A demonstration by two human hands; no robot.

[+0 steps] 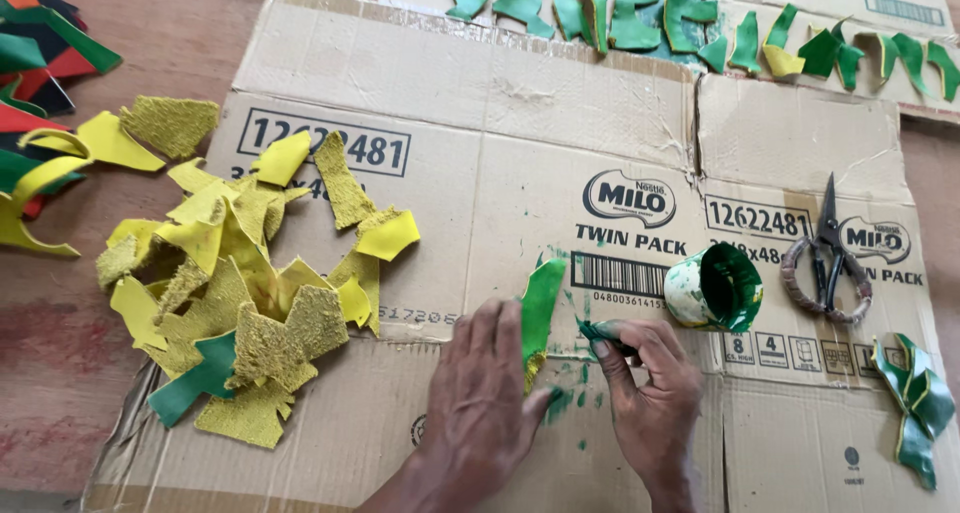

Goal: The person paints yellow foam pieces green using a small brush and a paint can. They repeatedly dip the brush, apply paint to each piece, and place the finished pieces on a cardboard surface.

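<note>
My left hand [480, 393] presses down on a narrow yellow strip that is coated green [539, 308], lying on flattened brown cardboard [480, 113]. My right hand [650, 393] pinches a small green-stained brush or dauber [598, 330] just to the right of the strip. Green paint smears [570, 398] mark the cardboard between my hands. A small open tin with green paint inside [716, 289] lies on its side just beyond my right hand.
A heap of yellow cut pieces [240, 283], one green among them, lies at left. Green-painted pieces [640, 13] lie in a row along the far edge. Scissors [828, 258] rest at right, with more green pieces [915, 398] below. Multicoloured scraps [35, 63] sit far left.
</note>
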